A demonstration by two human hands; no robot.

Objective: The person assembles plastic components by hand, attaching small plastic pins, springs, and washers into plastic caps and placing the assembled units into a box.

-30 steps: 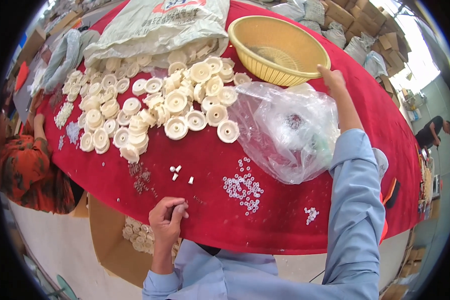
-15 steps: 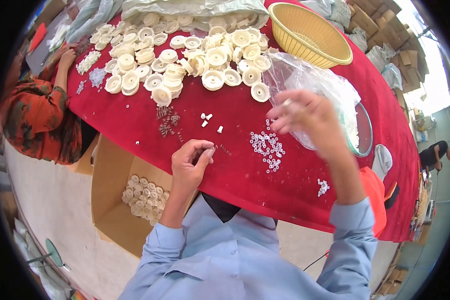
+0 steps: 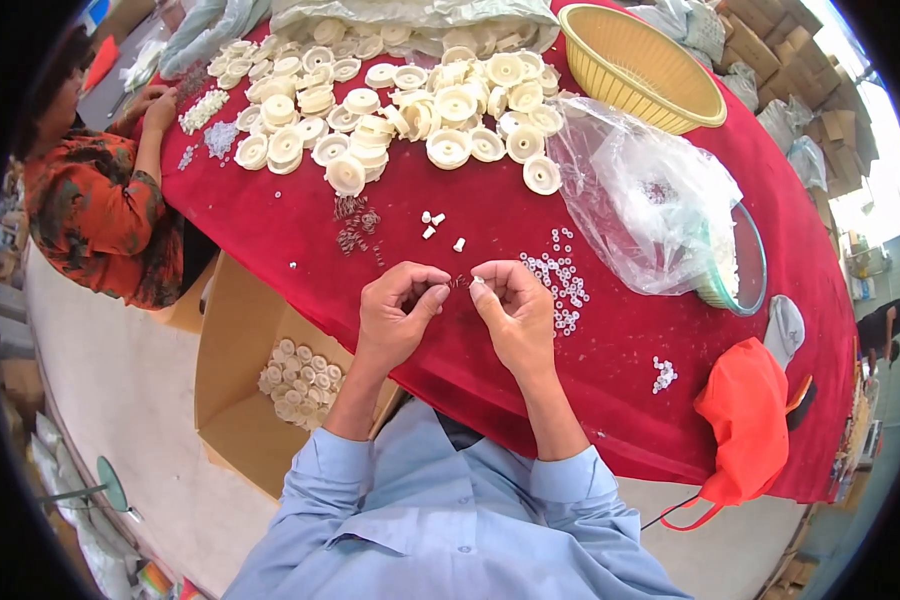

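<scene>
Over the front part of the red table my two hands face each other, fingertips close together. My right hand (image 3: pixel 518 318) pinches a small white plastic piece (image 3: pixel 478 281) between thumb and forefinger. My left hand (image 3: pixel 402 312) is closed in a pinch; what its fingertips hold is too small to make out. A thin metal spring (image 3: pixel 458 282) shows between the two hands; whether it is held or lies on the cloth I cannot tell. Beyond them lie several white pegs (image 3: pixel 431 219) and a loose bunch of springs (image 3: pixel 355 230). Small white rings (image 3: pixel 568 290) are scattered beside my right hand.
Cream plastic wheels (image 3: pixel 450 110) are heaped at the back. A yellow basket (image 3: pixel 650 85), a clear plastic bag (image 3: pixel 640 200) and a glass bowl (image 3: pixel 755 265) stand right. A red bag (image 3: pixel 745 425) hangs by the edge. A cardboard box (image 3: pixel 225 390) holds wheels below. Another person (image 3: pixel 105 215) works left.
My right hand has come left and down from beside the plastic bag to meet my left hand, with the small white piece in its fingers. The view has shifted slightly.
</scene>
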